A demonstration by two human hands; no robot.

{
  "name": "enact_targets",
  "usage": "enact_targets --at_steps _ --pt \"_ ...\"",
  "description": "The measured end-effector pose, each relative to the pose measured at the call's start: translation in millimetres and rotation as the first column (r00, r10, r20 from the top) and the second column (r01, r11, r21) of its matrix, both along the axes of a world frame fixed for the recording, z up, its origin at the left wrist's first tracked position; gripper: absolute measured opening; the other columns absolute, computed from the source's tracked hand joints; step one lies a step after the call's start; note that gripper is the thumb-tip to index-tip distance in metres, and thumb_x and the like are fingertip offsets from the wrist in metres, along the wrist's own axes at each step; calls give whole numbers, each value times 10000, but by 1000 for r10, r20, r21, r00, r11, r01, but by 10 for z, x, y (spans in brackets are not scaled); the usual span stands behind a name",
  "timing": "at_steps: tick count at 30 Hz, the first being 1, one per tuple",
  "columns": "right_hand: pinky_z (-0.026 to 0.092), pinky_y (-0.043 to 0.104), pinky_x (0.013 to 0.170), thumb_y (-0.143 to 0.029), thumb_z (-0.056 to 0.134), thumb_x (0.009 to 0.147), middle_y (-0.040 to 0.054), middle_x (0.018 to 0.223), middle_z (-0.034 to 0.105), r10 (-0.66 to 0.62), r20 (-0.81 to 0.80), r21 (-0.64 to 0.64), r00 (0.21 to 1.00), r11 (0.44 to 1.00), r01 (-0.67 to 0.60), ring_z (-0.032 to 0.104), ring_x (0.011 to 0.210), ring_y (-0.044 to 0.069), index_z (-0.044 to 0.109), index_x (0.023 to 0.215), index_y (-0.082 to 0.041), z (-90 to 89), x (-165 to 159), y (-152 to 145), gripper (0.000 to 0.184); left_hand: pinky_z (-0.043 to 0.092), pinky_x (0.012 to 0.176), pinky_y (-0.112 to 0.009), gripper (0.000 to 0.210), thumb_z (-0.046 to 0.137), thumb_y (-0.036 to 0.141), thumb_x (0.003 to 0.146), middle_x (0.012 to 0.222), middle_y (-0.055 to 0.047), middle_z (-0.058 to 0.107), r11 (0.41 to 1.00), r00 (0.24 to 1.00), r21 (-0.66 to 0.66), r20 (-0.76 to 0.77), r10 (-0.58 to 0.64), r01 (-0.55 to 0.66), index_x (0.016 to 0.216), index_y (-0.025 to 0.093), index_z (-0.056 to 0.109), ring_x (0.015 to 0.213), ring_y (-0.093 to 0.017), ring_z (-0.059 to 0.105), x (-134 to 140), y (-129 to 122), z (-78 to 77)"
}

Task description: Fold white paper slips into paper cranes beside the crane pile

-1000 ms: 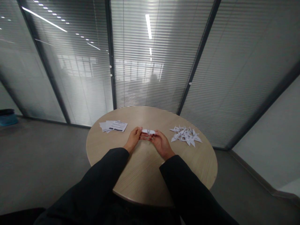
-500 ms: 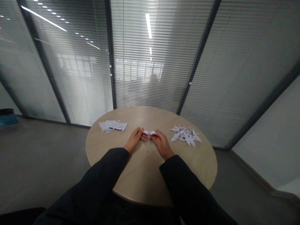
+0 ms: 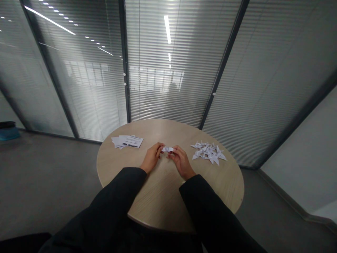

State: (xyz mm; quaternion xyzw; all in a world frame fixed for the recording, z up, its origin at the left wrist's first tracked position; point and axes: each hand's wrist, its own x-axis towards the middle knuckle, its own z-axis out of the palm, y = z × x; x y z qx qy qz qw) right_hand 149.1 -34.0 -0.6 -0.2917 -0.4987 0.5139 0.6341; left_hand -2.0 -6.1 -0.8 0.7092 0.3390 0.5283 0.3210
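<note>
A small folded white paper piece, shaped like an origami crane, is held over the middle of the round table. My left hand grips its left end, fingers closed. Its right end is pinched between the thumb and fingers of my right hand. Fingertips cover parts of both ends, so its full shape is hidden. To the right of my right hand lies a pile of folded white paper cranes. Several flat printed paper sheets lie overlapping to the left of my left hand.
The round wooden table has its near edge close to my body. Behind it stands a glass partition with blinds and dark frames. A blue container sits on the floor at far left.
My left hand has shifted slightly right, closer to my right hand. The folded paper between them now looks narrower and its ends are angled differently.
</note>
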Motion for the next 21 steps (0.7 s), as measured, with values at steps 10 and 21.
enact_targets --at_steps 10,21 --pt "460 293 628 -285 621 715 9 699 533 8 -77 0 997 1000 -8 521 692 165 574 671 -215 -9 19 29 95 428 486 -239 399 464 556 819 671 -6 552 967 985 -191 65 -161 170 736 172 535 549 -125 521 45 11 -5" --pt "462 241 553 -364 538 738 -23 644 569 -139 310 -65 941 984 166 542 574 115 527 739 -190 -98 -4 89 174 346 518 -232 236 413 364 875 521 64 446 978 992 -205 -107 -66 43 749 181 492 460 -99 435 29 76 -71"
